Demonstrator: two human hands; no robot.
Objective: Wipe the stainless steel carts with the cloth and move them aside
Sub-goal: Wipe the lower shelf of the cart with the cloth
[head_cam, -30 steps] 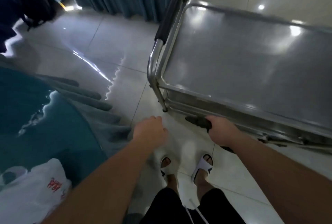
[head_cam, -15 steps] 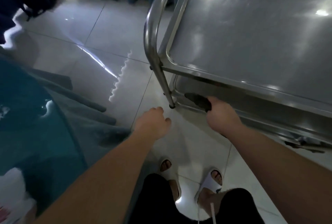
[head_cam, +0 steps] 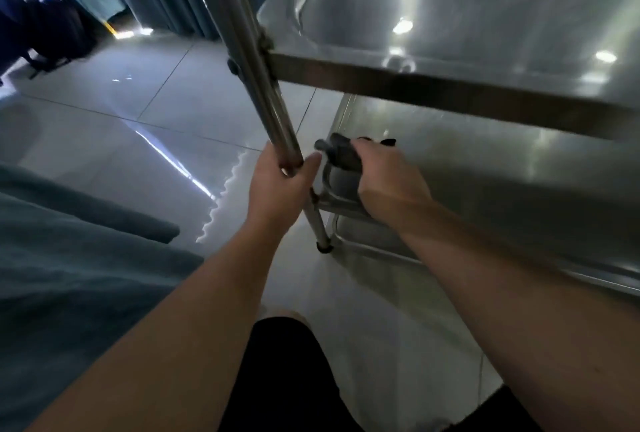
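Your left hand (head_cam: 280,185) wrapped its fingers around the cart's leg (head_cam: 266,99) to keep the cart (head_cam: 485,26) from rolling. At one o'clock, your right hand (head_cam: 384,182) squeezed the dark cloth (head_cam: 341,154) against the lower shelf (head_cam: 485,168), likely wiping its corner.

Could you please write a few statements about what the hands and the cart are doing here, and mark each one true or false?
1. The left hand grips the cart's upright post. True.
2. The right hand is empty. False: it holds a dark cloth.
3. The cloth is at the corner of the lower shelf. True.
4. A bucket stands on the top shelf. False: only light reflections show on the part in view.
5. The cart stands on carpet. False: the floor is glossy tile.
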